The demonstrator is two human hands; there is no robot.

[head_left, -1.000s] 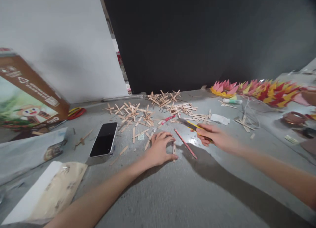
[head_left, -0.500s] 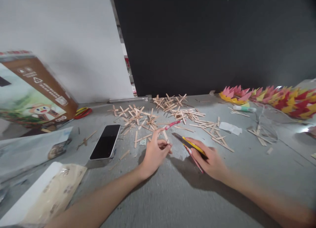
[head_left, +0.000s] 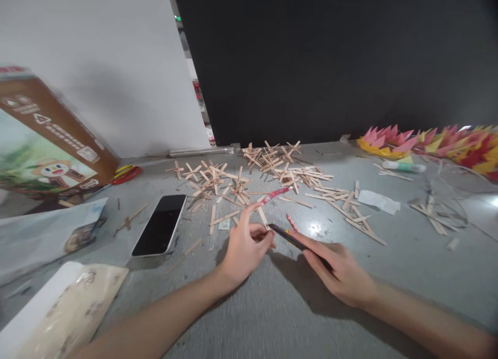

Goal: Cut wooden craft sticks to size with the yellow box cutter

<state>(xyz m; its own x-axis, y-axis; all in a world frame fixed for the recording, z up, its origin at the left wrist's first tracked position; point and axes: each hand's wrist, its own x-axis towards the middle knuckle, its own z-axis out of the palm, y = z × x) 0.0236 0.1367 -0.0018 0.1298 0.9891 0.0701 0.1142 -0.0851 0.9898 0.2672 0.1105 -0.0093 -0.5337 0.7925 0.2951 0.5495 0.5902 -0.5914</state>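
Observation:
Between the thumb and fingers of my left hand [head_left: 245, 250] is a short wooden craft stick [head_left: 263, 217], held slanting upward. My right hand [head_left: 342, 273] grips a black and yellow utility knife [head_left: 287, 236]. The knife's blade tip is at the lower end of the stick, close to my left fingertips; whether it touches is hard to tell. A slim red and white item [head_left: 292, 223] shows behind the knife, mostly hidden by my right hand. Just beyond my left index finger is a red, narrow strip-like thing [head_left: 277, 194].
Many craft sticks, several joined into crosses [head_left: 212, 177], lie beyond my hands. A phone [head_left: 159, 225], a plastic packet [head_left: 83, 302] and a printed box [head_left: 54, 141] are at left. Folded-paper pieces [head_left: 387, 141] and a glue stick [head_left: 404, 166] are at right.
My right hand has brought the knife left to the stick's lower end and turned it so less yellow shows. My left hand keeps the stick; the view has shifted slightly.

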